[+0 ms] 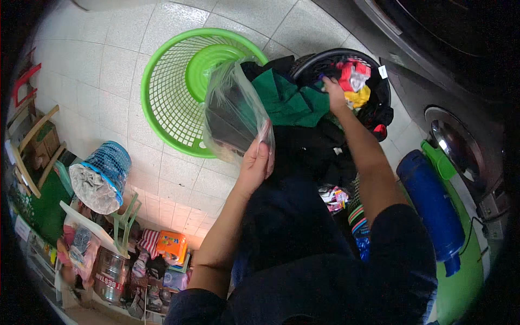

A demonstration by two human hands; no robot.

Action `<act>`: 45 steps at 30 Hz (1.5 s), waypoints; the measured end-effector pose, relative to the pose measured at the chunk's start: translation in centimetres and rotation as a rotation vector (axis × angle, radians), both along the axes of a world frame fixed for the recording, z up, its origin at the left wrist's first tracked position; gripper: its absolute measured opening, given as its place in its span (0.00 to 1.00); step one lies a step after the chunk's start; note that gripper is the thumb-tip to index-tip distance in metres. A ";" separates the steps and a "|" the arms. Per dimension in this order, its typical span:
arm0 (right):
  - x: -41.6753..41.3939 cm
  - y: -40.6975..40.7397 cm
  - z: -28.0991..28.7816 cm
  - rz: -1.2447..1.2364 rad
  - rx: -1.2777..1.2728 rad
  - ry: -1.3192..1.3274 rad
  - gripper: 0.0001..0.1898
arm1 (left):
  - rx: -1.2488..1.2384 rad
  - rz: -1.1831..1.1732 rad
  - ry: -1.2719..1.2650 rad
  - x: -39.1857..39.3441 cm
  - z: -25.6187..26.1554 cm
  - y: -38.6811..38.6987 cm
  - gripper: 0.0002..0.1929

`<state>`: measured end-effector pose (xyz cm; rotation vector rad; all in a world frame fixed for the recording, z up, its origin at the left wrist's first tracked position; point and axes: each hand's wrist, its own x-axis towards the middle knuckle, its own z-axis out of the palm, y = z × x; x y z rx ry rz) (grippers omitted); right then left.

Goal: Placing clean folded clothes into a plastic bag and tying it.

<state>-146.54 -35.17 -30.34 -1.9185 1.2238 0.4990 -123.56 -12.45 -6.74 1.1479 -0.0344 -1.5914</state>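
Observation:
A clear plastic bag (pixel 231 101) with dark contents hangs in front of me, and my left hand (pixel 256 160) pinches its near rim. Green cloth (pixel 288 99) stretches from the bag's mouth to my right hand (pixel 335 95), which is closed on its far end; motion blurs the fingertips. Beneath that hand stands a black laundry basket (pixel 388 93) with a red garment (pixel 353 75), a yellow garment (pixel 358 97) and dark clothes inside. The bag partly covers a tall light-green laundry basket (pixel 152 77), whose visible inside holds no clothes.
Front-loading washing machines (pixel 455 146) line the right side. A blue gas cylinder (pixel 430 207) lies near them. At left are a blue basket (pixel 109 162) with a pale plastic liner, a wooden chair (pixel 40 158) and a metal tin (pixel 109 276). An orange pack (pixel 170 243) sits lower down.

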 end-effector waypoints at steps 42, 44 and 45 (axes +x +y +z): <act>3.0 4.5 3.0 0.326 -0.068 0.587 0.56 | 0.346 0.155 -0.317 -0.4 2.7 3.9 0.22; 1.5 4.4 2.2 0.291 -0.066 0.496 0.43 | 0.225 0.191 -0.309 -0.5 2.9 3.6 0.24; 0.8 4.1 2.2 0.290 -0.107 0.502 0.43 | 0.268 0.158 -0.296 -0.5 3.1 3.5 0.24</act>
